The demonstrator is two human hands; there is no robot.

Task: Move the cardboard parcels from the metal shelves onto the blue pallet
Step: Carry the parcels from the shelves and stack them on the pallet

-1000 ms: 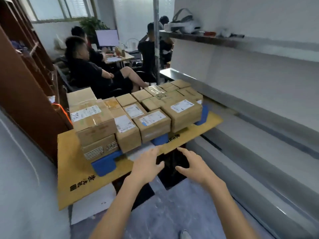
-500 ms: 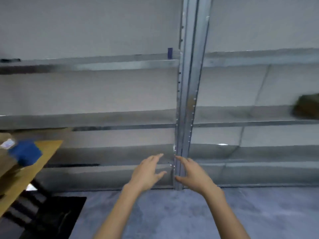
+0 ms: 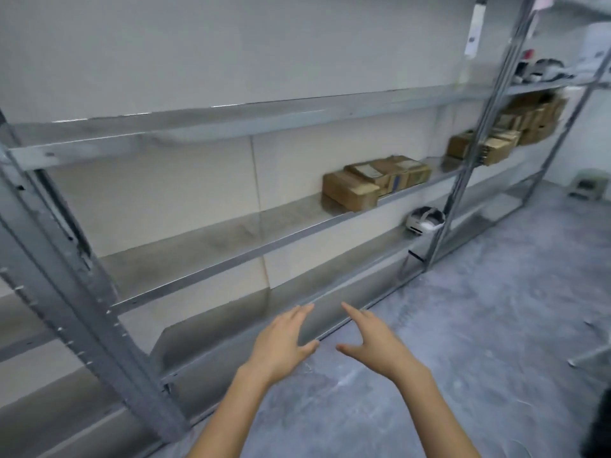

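The person holds no parcel, so the step in hand looks like going to fetch one. On the left stand the metal shelves (image 3: 231, 259), grey, thin and a bit shiny, and their post (image 3: 82, 292) has rows of small holes. The left hand (image 3: 281, 345) is held out with straight fingers and holds nothing. The right hand (image 3: 377, 345) is just beside it, not touching, fingers spread and bare too. Further right, on the middle shelf, sit the cardboard parcels (image 3: 370, 183). They are brown and boxy, with paper labels. Below them lies a round white thing (image 3: 423, 219). More brown boxes (image 3: 515, 127) are piled past the next post. The next move likely calls for walking right and taking a box by two sides. The blue pallet is out of sight.
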